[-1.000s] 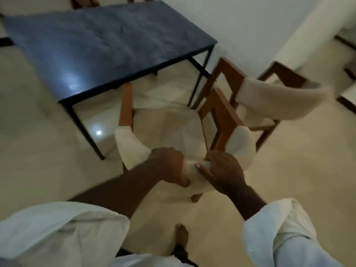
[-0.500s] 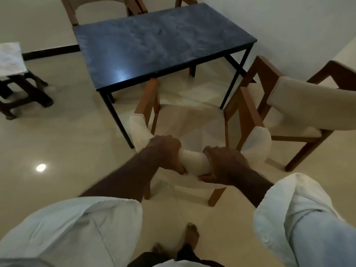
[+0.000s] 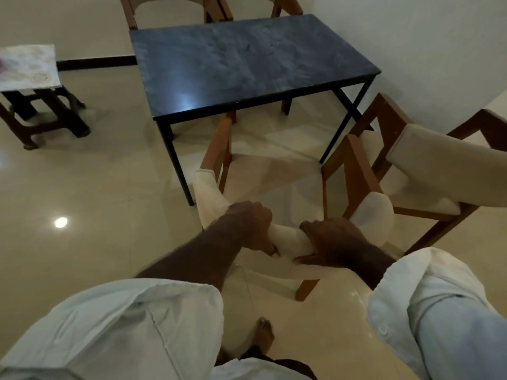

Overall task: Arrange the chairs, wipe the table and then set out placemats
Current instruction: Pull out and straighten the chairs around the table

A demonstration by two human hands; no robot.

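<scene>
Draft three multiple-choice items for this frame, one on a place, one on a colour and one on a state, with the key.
1. Where is the small stool with the pale cloth on it?
A. On the floor, left of the table
B. Under the table
C. Against the right wall

2. What colour is the table top?
A. White
B. Dark blue-grey
C. Red

3. How is the nearest chair held?
A. By one hand only
B. No hand touches it
C. Both hands grip its padded backrest

Key:
1 A: the stool stands at the left edge of the view, apart from the table.
2 B: the top is dark slate with a pale glare.
3 C: the left hand and right hand curl round the backrest.
</scene>
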